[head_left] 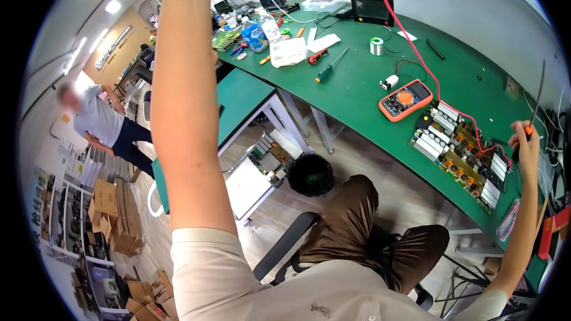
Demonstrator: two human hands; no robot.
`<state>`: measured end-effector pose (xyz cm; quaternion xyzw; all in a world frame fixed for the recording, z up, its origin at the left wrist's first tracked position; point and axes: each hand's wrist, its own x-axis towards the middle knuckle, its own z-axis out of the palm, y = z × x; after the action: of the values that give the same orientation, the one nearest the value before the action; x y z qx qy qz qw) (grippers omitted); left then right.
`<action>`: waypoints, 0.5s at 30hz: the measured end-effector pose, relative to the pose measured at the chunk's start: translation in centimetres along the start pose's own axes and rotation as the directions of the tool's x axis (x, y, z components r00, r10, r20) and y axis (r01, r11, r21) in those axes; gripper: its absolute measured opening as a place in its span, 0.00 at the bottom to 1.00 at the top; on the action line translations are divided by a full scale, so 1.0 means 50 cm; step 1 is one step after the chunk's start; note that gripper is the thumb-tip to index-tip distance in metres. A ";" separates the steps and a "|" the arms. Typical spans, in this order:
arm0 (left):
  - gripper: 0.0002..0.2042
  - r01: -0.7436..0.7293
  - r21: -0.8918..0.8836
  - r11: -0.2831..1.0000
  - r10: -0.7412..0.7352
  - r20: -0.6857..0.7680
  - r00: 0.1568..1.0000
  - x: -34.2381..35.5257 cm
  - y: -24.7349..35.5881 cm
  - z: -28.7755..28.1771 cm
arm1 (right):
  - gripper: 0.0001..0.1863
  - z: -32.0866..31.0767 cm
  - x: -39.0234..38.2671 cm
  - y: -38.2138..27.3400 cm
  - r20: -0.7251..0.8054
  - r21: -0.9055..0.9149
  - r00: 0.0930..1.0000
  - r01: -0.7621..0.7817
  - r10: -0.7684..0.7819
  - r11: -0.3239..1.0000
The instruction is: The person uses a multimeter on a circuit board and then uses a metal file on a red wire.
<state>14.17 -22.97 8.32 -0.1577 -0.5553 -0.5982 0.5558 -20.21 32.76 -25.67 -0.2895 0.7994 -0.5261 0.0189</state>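
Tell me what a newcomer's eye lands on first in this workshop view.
First the left arm, raised straight up through the middle-left so its hand leaves the frame at the top. Next the orange multimeter on the green bench, red lead trailing away. At far right, the right hand holds a black probe beside the circuit board.

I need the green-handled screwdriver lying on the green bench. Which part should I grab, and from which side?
Take the screwdriver by its thick green handle, the lower-left end nearest the bench edge. It lies flat and diagonal, the thin shaft pointing up-right toward the solder spool. Come straight down from above, fingers across the handle. The red cutters lie close on its left, so approaching from the right looks freer.
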 end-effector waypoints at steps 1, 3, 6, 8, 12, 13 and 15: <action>0.09 -0.024 0.007 1.000 0.024 -0.054 0.998 -0.013 0.008 0.020 | 0.12 0.066 -0.034 -0.073 0.078 0.303 0.997 -0.008 -0.016 0.953; 0.08 -0.056 0.020 0.998 0.058 -0.079 0.995 -0.034 0.022 0.042 | 0.13 0.158 -0.097 -0.199 0.248 0.529 0.969 -0.117 -0.021 0.840; 0.08 -0.048 -0.112 0.993 0.049 0.007 0.999 -0.024 0.051 0.032 | 0.13 0.247 -0.126 -0.227 0.200 0.604 0.979 -0.097 -0.033 0.791; 0.08 -0.024 -0.088 0.996 0.031 0.071 0.997 -0.004 0.111 0.004 | 0.13 0.270 -0.101 -0.188 0.131 0.607 0.991 -0.069 -0.014 0.792; 0.17 -0.097 0.042 0.994 0.089 0.162 0.983 -0.035 0.180 -0.071 | 0.13 0.253 -0.019 -0.074 -0.118 0.450 0.991 0.104 -0.056 0.887; 0.12 -0.030 -0.028 0.999 0.036 0.227 0.973 -0.037 0.201 -0.103 | 0.13 0.232 0.002 -0.037 -0.169 0.409 0.983 0.139 -0.075 0.902; 0.10 0.109 -0.126 0.986 -0.058 0.354 0.934 -0.052 0.240 -0.175 | 0.10 0.205 0.014 -0.016 -0.207 0.534 0.978 0.079 0.039 0.842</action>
<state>28.86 -26.26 9.16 -0.2771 -0.6066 -0.6223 0.4098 -17.01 23.69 -29.37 -0.2239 0.6136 -0.7571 0.0096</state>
